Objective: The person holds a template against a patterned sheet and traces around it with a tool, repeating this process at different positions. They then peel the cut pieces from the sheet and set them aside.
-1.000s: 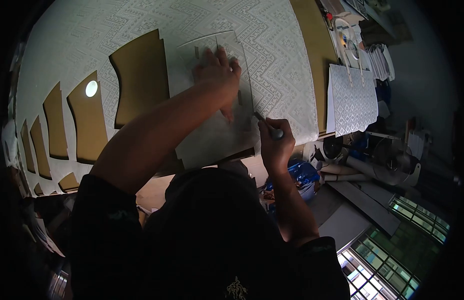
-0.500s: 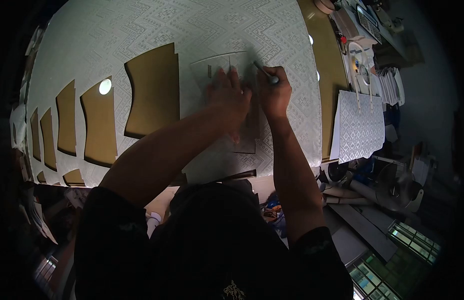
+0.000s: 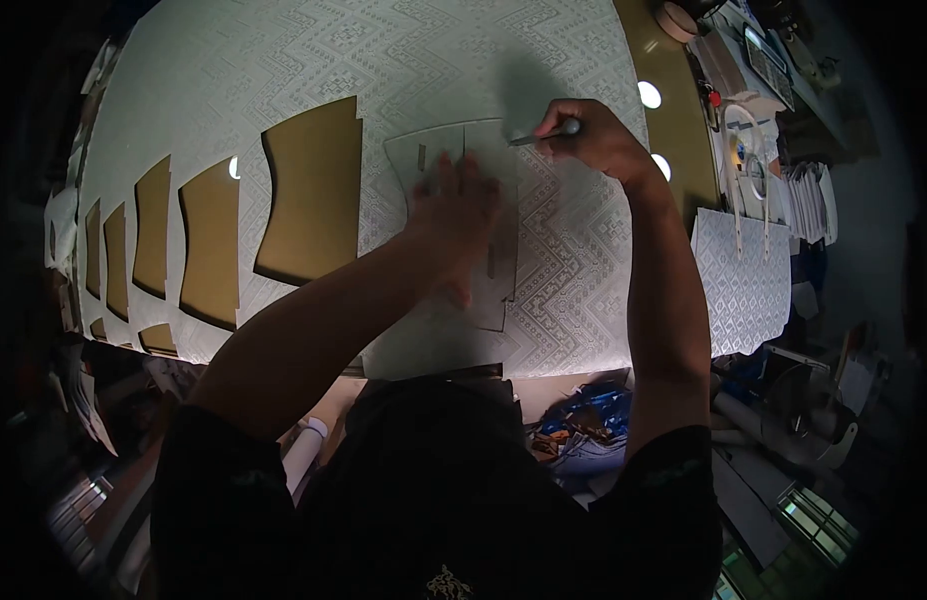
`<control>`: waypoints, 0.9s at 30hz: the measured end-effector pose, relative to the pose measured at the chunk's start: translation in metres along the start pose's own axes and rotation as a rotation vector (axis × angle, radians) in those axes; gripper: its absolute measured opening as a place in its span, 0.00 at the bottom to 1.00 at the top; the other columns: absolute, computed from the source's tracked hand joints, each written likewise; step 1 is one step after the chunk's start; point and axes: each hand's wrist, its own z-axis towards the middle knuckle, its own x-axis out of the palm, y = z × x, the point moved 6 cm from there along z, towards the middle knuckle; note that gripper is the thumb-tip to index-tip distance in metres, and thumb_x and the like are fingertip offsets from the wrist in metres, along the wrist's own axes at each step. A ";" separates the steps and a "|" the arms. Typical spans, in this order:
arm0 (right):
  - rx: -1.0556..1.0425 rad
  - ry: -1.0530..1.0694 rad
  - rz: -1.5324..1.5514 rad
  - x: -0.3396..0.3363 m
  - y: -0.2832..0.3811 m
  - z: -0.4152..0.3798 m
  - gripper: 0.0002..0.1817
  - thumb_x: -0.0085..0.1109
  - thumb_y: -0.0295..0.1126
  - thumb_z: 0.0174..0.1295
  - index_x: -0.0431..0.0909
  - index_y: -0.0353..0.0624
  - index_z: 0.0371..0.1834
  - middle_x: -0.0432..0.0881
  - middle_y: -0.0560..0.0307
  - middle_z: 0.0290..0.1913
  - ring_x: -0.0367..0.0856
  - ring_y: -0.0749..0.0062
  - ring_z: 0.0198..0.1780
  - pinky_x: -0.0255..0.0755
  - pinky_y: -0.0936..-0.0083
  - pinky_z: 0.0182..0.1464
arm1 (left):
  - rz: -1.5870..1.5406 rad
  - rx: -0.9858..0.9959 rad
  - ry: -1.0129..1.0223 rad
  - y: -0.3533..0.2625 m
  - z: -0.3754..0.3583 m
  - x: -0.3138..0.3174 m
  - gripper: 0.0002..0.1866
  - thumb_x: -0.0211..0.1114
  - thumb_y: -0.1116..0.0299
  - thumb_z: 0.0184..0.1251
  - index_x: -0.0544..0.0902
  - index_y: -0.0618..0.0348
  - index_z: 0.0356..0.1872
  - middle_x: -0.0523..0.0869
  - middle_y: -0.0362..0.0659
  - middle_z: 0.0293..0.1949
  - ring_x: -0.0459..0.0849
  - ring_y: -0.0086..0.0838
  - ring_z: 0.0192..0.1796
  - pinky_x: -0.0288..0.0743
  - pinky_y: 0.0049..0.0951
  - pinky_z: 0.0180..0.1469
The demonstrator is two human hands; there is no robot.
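My left hand (image 3: 451, 205) lies with fingers spread on a clear, see-through template (image 3: 405, 150), pressing it to the white patterned fabric (image 3: 573, 250). Narrow slots and dark lines show in the template, and its right and lower edges lie beside the hand. In my right hand (image 3: 595, 138) is a slim pen-like tool (image 3: 528, 140) with a rounded grey end, gripped by closed fingers. Its tip points left, near the template's upper right corner. Left of the template, a large curved cut-out (image 3: 311, 190) in the fabric bares the brown table surface.
Several smaller cut-outs, one of them wide (image 3: 209, 240), run leftward across the fabric. At the right stand a tape roll (image 3: 675, 20), a patterned sheet (image 3: 743, 280) at the table edge and a stack of papers (image 3: 811, 203). A fan (image 3: 808, 410) is at the lower right.
My right hand has moved right and slightly up with the tool, and its wrist has turned so the tip points left. My left hand stays on the template. The whole view has shifted slightly.
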 end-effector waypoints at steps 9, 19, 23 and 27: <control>-0.131 0.007 0.028 -0.006 -0.022 0.008 0.06 0.74 0.22 0.65 0.86 0.41 0.42 0.89 0.62 0.42 0.85 0.76 0.47 0.79 0.76 0.56 | 0.030 0.010 0.013 -0.003 0.001 0.001 0.78 0.93 0.43 0.29 0.54 0.66 0.82 0.49 0.76 0.81 0.50 0.78 0.83 0.71 0.70 0.72; -0.241 -0.137 0.225 0.012 -0.040 -0.008 0.05 0.71 0.21 0.68 0.86 0.41 0.44 0.89 0.59 0.46 0.86 0.76 0.51 0.79 0.76 0.59 | 0.039 -0.015 0.055 -0.006 0.002 0.000 0.78 0.93 0.43 0.31 0.53 0.64 0.84 0.45 0.73 0.83 0.46 0.76 0.84 0.68 0.72 0.73; -0.414 -0.410 0.145 0.041 -0.053 -0.025 0.08 0.73 0.23 0.66 0.86 0.40 0.46 0.91 0.55 0.48 0.89 0.71 0.53 0.81 0.72 0.59 | 0.058 0.000 0.043 -0.004 0.002 -0.001 0.79 0.93 0.41 0.30 0.52 0.65 0.83 0.46 0.74 0.83 0.47 0.78 0.83 0.69 0.70 0.73; -0.303 -0.878 0.019 0.076 -0.039 -0.051 0.09 0.73 0.28 0.65 0.87 0.40 0.46 0.92 0.45 0.48 0.92 0.59 0.53 0.83 0.67 0.56 | 0.056 0.004 0.035 -0.004 0.000 0.000 0.79 0.92 0.40 0.30 0.53 0.66 0.83 0.47 0.75 0.82 0.48 0.78 0.83 0.69 0.70 0.73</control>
